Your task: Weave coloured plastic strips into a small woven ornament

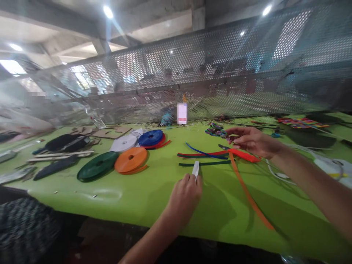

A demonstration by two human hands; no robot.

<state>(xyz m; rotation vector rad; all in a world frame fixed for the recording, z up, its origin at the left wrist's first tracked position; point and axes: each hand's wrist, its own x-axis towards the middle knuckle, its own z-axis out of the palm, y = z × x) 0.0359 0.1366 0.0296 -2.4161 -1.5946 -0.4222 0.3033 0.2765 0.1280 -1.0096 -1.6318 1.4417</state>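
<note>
My left hand (187, 192) is closed on a short white strip (195, 168), which points up from the fingers over the table. Farther to the right, my right hand (254, 141) pinches a small multicoloured woven piece (216, 130) above the table. Between the hands lie a blue strip (198, 147), a red strip (192, 155) and a dark green strip (210, 163). Below my right hand rests a tool with an orange-red handle (244, 155) and a dark tip. An orange strip (251, 196) curves from beside it toward the table's front edge.
Coiled rolls stand left of centre: green (97, 167), orange (131, 160), white (124, 142) and blue (150, 138). A phone (182, 113) leans by the perforated metal screen (220, 73). A white cable (271, 170) and a colourful woven panel (302, 123) lie right. A clear bottle (95, 118) is at back left.
</note>
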